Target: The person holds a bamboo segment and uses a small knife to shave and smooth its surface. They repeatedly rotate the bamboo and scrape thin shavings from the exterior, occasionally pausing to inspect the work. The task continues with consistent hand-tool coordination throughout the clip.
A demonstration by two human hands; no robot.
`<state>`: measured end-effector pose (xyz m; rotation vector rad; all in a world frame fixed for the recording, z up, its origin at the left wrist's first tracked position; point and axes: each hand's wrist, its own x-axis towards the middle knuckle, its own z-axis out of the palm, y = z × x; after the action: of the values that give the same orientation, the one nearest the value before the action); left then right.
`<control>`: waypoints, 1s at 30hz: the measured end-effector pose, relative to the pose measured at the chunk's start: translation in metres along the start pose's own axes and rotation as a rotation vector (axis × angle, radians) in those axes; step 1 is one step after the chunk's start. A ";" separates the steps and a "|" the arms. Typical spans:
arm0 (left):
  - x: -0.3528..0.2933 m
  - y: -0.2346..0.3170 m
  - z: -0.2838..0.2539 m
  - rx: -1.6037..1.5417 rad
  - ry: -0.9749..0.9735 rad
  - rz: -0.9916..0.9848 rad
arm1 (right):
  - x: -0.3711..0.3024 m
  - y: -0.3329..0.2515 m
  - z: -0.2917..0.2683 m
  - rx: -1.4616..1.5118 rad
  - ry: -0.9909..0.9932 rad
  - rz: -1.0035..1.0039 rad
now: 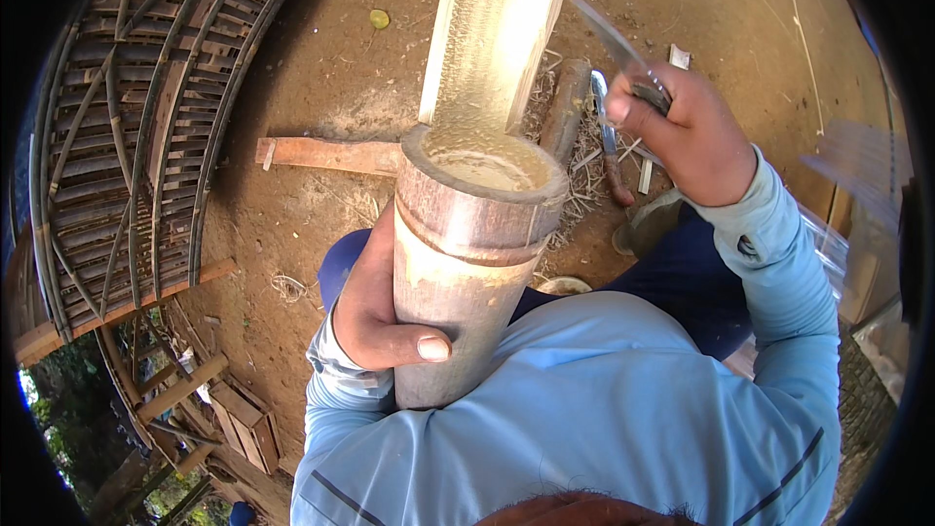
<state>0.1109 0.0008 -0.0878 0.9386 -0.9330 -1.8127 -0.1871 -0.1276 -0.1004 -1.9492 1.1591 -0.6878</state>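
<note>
– So, how far along is the bamboo?
– Partly split: left hand point(375, 317) clamps the upright bamboo culm point(467, 263) against the lap; right hand point(687, 131) grips a raised knife point(614, 39); lower section remains whole

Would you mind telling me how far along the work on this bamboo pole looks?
Done: the far length of the bamboo pole is already split open into a trough. In hand: the left hand grips the whole near section, while the right hand holds a knife raised beside it. Left: that near section is uncut.
</note>
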 end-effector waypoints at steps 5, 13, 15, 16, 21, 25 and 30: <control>0.003 -0.002 0.002 -0.009 -0.016 0.008 | -0.013 -0.013 0.006 0.215 0.128 -0.043; 0.003 0.001 0.011 0.000 0.011 -0.003 | 0.015 -0.048 0.010 0.040 0.001 -0.312; 0.003 0.002 0.011 0.012 0.006 -0.003 | 0.022 -0.048 0.012 -0.050 -0.003 -0.429; 0.002 0.002 0.010 0.022 0.006 -0.003 | 0.024 -0.052 0.010 -0.071 -0.025 -0.446; 0.000 0.000 0.003 0.050 -0.019 -0.002 | 0.037 -0.050 0.010 -0.133 -0.102 -0.548; 0.002 -0.001 0.001 0.047 -0.035 0.018 | 0.035 -0.042 0.019 -0.151 -0.030 -0.592; 0.002 -0.001 0.000 0.043 -0.032 0.022 | 0.020 -0.035 0.027 0.150 -0.038 -0.353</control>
<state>0.1095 -0.0004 -0.0889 0.9246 -1.0022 -1.7998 -0.1407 -0.1261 -0.0858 -2.0469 0.7220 -0.8890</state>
